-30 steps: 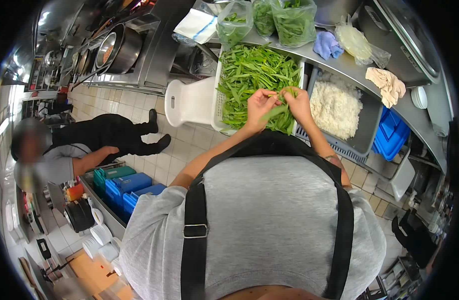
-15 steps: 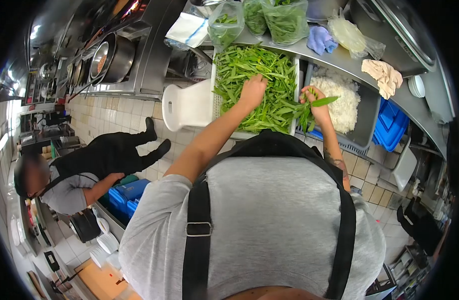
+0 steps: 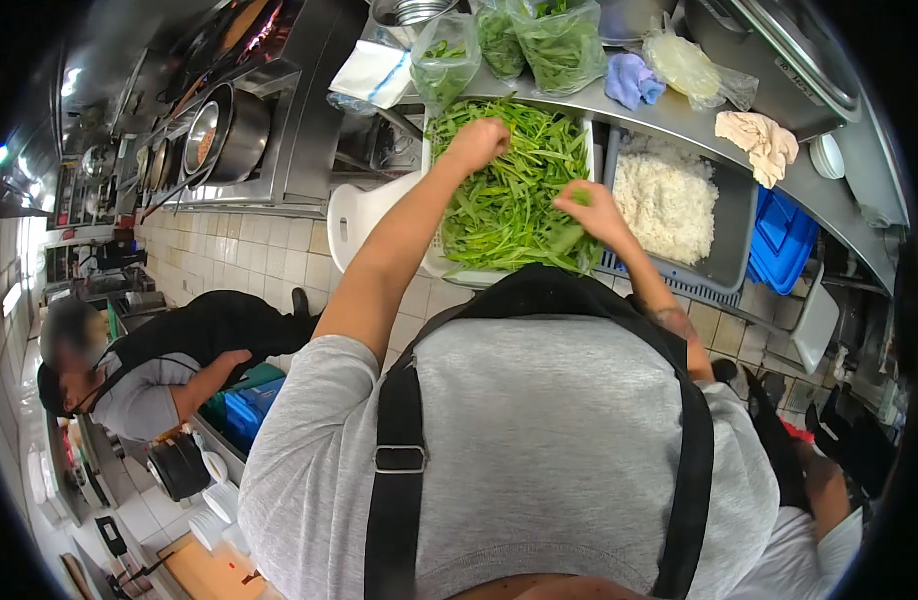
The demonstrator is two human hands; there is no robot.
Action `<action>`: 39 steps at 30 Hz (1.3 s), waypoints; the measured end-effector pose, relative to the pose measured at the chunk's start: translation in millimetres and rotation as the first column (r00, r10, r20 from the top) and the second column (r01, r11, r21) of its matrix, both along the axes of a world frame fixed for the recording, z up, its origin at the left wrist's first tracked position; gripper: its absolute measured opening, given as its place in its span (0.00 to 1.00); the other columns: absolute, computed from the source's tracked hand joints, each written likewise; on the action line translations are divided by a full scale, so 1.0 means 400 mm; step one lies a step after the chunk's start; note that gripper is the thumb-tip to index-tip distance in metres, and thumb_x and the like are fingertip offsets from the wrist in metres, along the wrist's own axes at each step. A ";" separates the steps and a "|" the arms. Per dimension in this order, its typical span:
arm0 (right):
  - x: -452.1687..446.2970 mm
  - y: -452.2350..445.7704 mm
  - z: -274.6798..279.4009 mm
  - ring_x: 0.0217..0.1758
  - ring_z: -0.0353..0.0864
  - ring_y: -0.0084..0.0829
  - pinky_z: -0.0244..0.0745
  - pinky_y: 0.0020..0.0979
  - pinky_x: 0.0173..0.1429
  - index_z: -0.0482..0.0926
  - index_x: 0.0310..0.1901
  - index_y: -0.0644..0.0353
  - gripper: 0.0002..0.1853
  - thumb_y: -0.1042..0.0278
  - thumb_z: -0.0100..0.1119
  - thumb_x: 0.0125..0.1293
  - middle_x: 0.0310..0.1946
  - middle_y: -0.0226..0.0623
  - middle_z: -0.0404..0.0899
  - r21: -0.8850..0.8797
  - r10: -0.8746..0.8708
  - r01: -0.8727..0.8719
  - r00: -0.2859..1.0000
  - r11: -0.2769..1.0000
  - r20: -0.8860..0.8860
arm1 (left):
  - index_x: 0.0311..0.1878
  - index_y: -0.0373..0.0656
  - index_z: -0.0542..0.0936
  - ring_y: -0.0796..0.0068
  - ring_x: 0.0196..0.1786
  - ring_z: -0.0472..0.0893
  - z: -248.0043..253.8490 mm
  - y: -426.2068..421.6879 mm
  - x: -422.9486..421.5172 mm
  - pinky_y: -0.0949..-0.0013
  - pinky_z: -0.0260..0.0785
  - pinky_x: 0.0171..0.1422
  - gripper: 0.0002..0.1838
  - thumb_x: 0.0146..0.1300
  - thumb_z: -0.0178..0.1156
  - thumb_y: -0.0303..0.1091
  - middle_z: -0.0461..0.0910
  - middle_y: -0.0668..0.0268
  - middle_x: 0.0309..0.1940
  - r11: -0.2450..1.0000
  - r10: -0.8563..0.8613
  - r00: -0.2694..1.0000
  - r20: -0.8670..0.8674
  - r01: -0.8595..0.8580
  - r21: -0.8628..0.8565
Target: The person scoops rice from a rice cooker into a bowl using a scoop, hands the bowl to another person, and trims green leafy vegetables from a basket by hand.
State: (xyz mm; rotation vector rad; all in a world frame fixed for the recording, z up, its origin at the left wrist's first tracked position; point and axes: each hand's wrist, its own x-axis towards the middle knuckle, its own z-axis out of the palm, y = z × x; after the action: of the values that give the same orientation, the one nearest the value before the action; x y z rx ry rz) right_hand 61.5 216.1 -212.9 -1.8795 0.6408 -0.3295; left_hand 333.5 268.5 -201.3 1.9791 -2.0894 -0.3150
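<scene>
Long, narrow leafy greens [image 3: 514, 215], looking like water spinach, fill a white basket [image 3: 437, 262] in front of me. Over their far left part is my left hand [image 3: 481, 142], its fingers curled closed. What those fingers hold, if anything, I cannot make out. My right hand [image 3: 591, 212] hovers over the right side of the basket, fingers pinched, with a bit of green showing between them. Loose leaves below that hand are blurred.
A grey tub of white rice [image 3: 669, 205] stands right of the basket. Bagged greens [image 3: 554, 50], a blue cloth [image 3: 634, 80] and a beige cloth [image 3: 757, 145] lie on the steel counter. Left are a pot [image 3: 241, 130] and a co-worker [image 3: 179, 350]; another person [image 3: 804, 540] is behind right.
My right hand has moved left from the rice tub's edge to over the basket, and the bunch it held no longer shows. My left hand has shifted up and left. Another person has appeared at lower right.
</scene>
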 end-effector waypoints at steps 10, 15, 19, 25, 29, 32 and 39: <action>0.368 -0.046 -0.238 0.51 0.75 0.48 0.70 0.42 0.56 0.65 0.63 0.55 0.26 0.64 0.54 0.62 0.49 0.52 0.76 -0.225 0.273 -0.364 0.895 0.904 -0.354 | 0.35 0.42 0.83 0.73 0.31 0.80 0.158 0.102 0.048 0.73 0.70 0.36 0.07 0.50 0.62 0.25 0.81 0.63 0.29 0.855 0.297 0.858 -0.420 -0.435 -0.283; 0.347 -0.046 -0.209 0.53 0.75 0.47 0.67 0.38 0.59 0.72 0.57 0.54 0.25 0.62 0.59 0.57 0.51 0.49 0.75 -0.198 0.304 -0.392 0.880 0.898 -0.364 | 0.38 0.33 0.80 0.81 0.34 0.78 0.241 0.240 0.121 0.78 0.71 0.41 0.06 0.60 0.59 0.24 0.80 0.66 0.31 0.552 0.119 0.265 -0.957 -0.818 -0.158; 0.331 -0.051 -0.169 0.48 0.78 0.43 0.70 0.36 0.53 0.80 0.46 0.57 0.17 0.58 0.61 0.57 0.44 0.47 0.79 -0.091 0.260 -0.266 0.963 0.960 -0.071 | 0.44 0.35 0.74 0.68 0.41 0.80 0.292 0.320 0.096 0.61 0.76 0.50 0.07 0.65 0.54 0.27 0.78 0.60 0.38 0.583 -0.022 0.023 -0.999 -0.812 -0.031; 0.259 -0.068 0.023 0.37 0.80 0.29 0.71 0.30 0.49 0.83 0.36 0.60 0.13 0.58 0.63 0.57 0.33 0.39 0.83 0.081 0.046 -0.057 0.991 0.995 0.129 | 0.44 0.38 0.73 0.65 0.44 0.79 0.301 0.313 0.006 0.53 0.75 0.53 0.07 0.66 0.53 0.29 0.78 0.59 0.40 0.648 -0.132 -0.126 -0.983 -0.761 0.011; 0.213 -0.045 0.233 0.37 0.78 0.21 0.69 0.25 0.49 0.83 0.37 0.63 0.13 0.60 0.59 0.61 0.34 0.33 0.83 0.107 0.147 -0.178 0.957 0.978 0.252 | 0.44 0.38 0.73 0.67 0.43 0.80 0.295 0.277 -0.038 0.55 0.76 0.50 0.06 0.65 0.54 0.28 0.79 0.59 0.40 0.720 -0.149 -0.137 -0.979 -0.694 -0.012; 0.194 -0.008 0.288 0.35 0.76 0.19 0.69 0.23 0.47 0.83 0.37 0.64 0.12 0.62 0.58 0.62 0.31 0.32 0.83 0.023 0.193 -0.204 0.951 0.979 0.240 | 0.42 0.38 0.73 0.70 0.39 0.80 0.316 0.243 -0.091 0.57 0.77 0.49 0.05 0.64 0.55 0.26 0.79 0.61 0.38 0.732 -0.130 -0.120 -0.984 -0.682 -0.013; 0.167 0.003 0.294 0.33 0.75 0.18 0.69 0.24 0.44 0.82 0.35 0.64 0.11 0.64 0.58 0.60 0.29 0.32 0.82 -0.023 0.220 -0.222 0.939 0.975 0.263 | 0.39 0.38 0.76 0.73 0.35 0.80 0.297 0.215 -0.112 0.63 0.77 0.45 0.04 0.61 0.58 0.25 0.80 0.64 0.33 0.724 -0.101 0.007 -0.995 -0.685 -0.078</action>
State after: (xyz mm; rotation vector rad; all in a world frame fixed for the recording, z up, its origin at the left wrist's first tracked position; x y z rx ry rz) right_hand 128.5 217.4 -95.4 -1.8385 0.2468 -0.4220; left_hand 288.8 354.3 -82.5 1.0623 -0.5585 -0.6124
